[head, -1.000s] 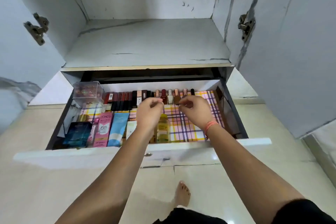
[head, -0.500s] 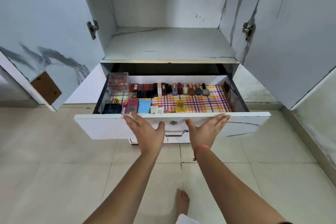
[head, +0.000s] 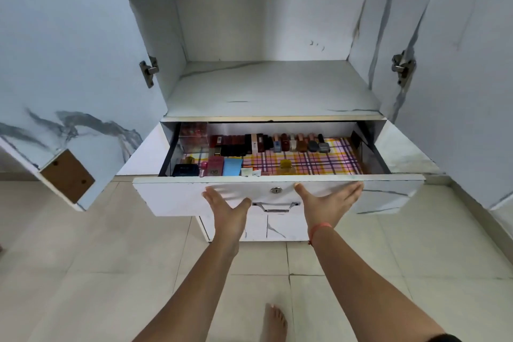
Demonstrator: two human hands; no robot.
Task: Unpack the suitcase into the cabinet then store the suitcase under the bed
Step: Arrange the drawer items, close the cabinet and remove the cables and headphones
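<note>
So your cabinet is right in front of you, both doors swung wide, and its drawer is sticking out toward you just under the bare middle shelf. You've got both palms flat against the drawer front: your left hand sits just left of the metal handle, your right hand just right of it, fingers straight and spread, pointing up toward the top edge, not gripping anything. The little round lock shows between your 2 hands, right above the handle. Inside the drawer there's a pink and yellow plaid liner, with a row of lipsticks and nail polish bottles lined up along the back wall. A clear plastic box stands in the back left corner. Along the front edge, from the left, you can see a dark box, a pink carton, a blue tube and, nearer the middle, a yellow bottle. The right half of the liner is mostly bare. The left door has a brown patch at its lower corner, the right door hangs open on the other side, and each shows 1 metal hinge. You've got a red thread around your right wrist, and 1 bare foot shows on the pale tiled floor between your forearms.
</note>
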